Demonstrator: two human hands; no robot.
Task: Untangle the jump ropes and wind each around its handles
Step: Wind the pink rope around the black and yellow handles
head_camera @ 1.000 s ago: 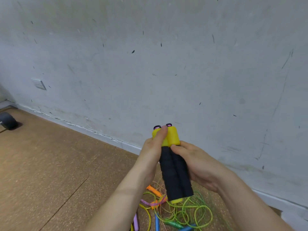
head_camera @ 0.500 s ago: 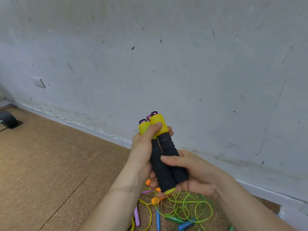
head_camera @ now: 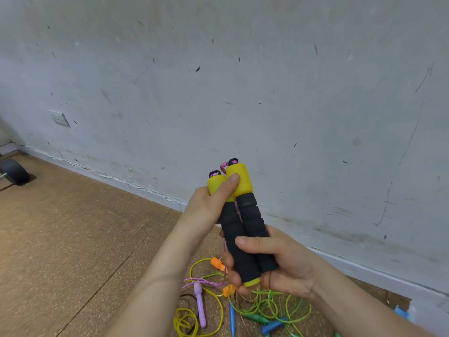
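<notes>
Grips handles (head_camera: pixel 234 233) side by side, left hand (head_camera: pixel 206 210) clamped on yellow caps (head_camera: pixel 239 183), right hand (head_camera: pixel 284 266) round foam (head_camera: pixel 254 221), likely aligning for winding.

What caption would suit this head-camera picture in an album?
Left hand and right hand hold black-and-yellow handles together above tangled jump ropes on the floor.

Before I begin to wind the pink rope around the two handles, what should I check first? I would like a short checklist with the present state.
1. Both handles held side by side: ok.
2. The left hand grips the yellow caps: ok.
3. The right hand holds the lower ends: ok.
4. The pink rope free of the orange handle and other ropes on the floor: cannot tell.
5. Turns of rope round the handles: not ok, none yet.
</notes>
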